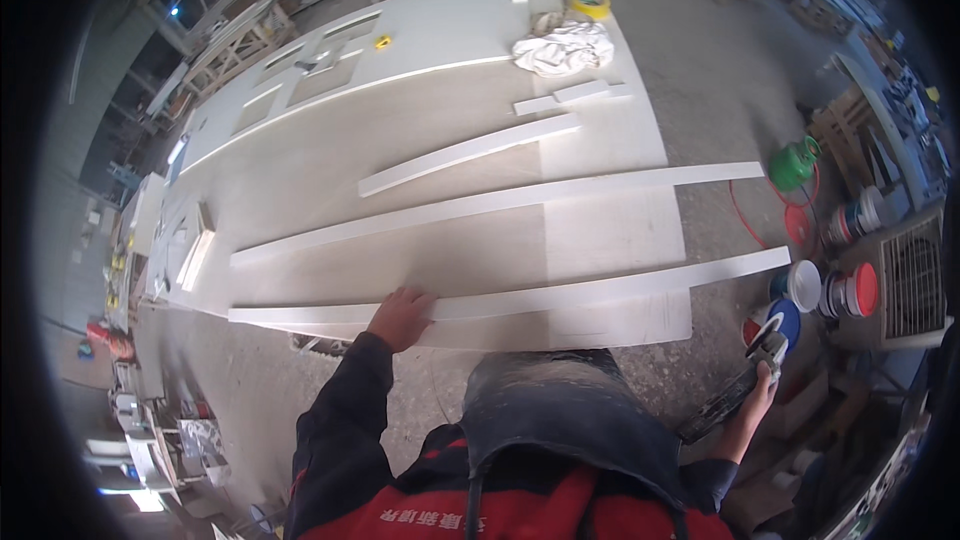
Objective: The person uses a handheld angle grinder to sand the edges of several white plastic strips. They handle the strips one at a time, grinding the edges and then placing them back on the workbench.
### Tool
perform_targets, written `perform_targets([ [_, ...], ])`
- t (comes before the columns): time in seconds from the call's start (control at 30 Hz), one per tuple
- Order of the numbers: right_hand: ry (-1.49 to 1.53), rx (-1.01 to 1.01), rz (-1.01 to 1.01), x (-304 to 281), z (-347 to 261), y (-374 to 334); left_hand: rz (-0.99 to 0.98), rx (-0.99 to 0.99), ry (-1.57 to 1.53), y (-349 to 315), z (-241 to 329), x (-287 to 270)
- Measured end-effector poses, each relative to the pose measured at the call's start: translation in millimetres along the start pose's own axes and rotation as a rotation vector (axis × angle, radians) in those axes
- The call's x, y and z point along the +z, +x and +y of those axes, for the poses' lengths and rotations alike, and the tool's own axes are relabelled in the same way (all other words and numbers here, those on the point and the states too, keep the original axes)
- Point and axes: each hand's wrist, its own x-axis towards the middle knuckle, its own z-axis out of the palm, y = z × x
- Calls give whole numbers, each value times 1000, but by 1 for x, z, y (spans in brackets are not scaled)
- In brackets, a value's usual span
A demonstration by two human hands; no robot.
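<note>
A long white strip (600,290) lies across the near side of the table, its right end jutting past the edge. My left hand (402,318) is over the left part of this strip, its slightly blurred fingers closed on it. Off the table's right side, my right hand (763,390) grips an angle grinder (728,402), with its disc end pointing up and away from me. A second long white strip (480,208) runs roughly parallel, farther back. Beyond it are a shorter white strip (465,154) and small white offcuts (582,92).
At the back of the table lie a white panel with cut-outs (430,25), a crumpled white cloth (565,48) and yellow tape (590,6). On the floor to the right stand a green gas cylinder (794,162) with a red hose, several buckets (800,285) and a grilled unit (912,265).
</note>
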Motion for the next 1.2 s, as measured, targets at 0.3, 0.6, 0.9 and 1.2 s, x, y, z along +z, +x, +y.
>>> perform_targets([
  [0.3,-50,-114,32,25,-19,-20,48,113,-53,12,0,-8],
  [0.6,-20,-66,87,64,-26,-87,68,61,-103,30,-40,-1],
  [0.9,-14,-28,140,104,-42,-138,85,30,-105,47,-83,-8],
  [1.2,-27,-69,121,125,-38,-143,226,122,-146,81,-94,-8],
])
